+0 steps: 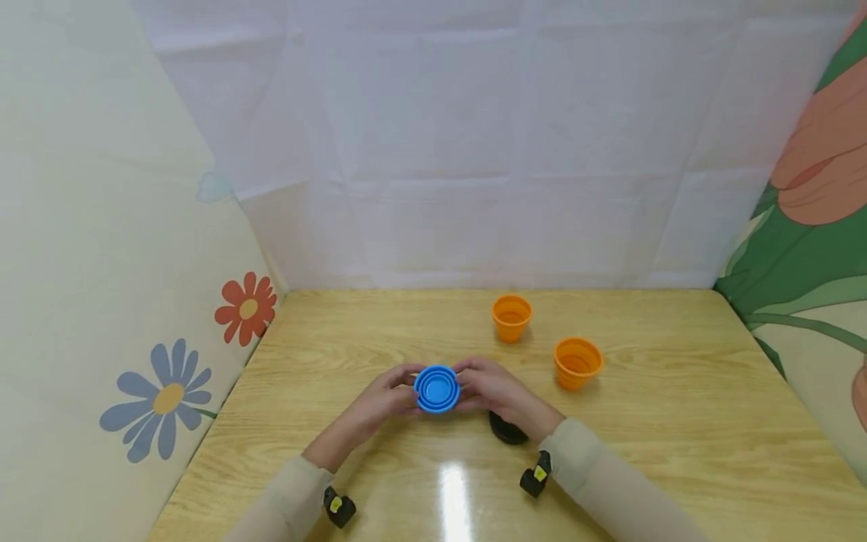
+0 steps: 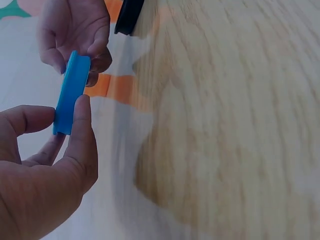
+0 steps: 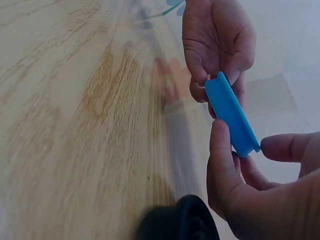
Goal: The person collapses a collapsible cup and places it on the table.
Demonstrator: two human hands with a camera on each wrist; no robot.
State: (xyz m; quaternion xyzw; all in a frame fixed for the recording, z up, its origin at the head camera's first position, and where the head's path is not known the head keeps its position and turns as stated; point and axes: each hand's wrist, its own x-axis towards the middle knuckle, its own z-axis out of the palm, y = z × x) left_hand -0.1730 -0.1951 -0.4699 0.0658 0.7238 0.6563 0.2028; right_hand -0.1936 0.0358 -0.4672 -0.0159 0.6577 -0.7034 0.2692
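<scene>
Head view: blue cup point(image 1: 436, 389) is held directly between left hand point(image 1: 383, 399) and right hand point(image 1: 494, 389), its ringed face turned up toward the camera. Left rim is pinched by the left hand, right rim by the right hand, thumb and fingers bent on the edge in both; neither hand is left free or clenched on nothing. Cup is seen edge-on in both wrist views, squashed to a shallow disc, its broad span laid from hand to hand. No nearer hand can be picked: both are in contact, at opposite edges. Cup is located at the fingertips, inward of each palm, and appears to be lifted off the table point(image 1: 325, 339). Black round object point(image 1: 506, 431) is partly covered by the right wrist. Far orange cup point(image 1: 511, 320) and near orange cup point(image 1: 576, 365) are stood upright, beyond and to the right, untouched.
</scene>
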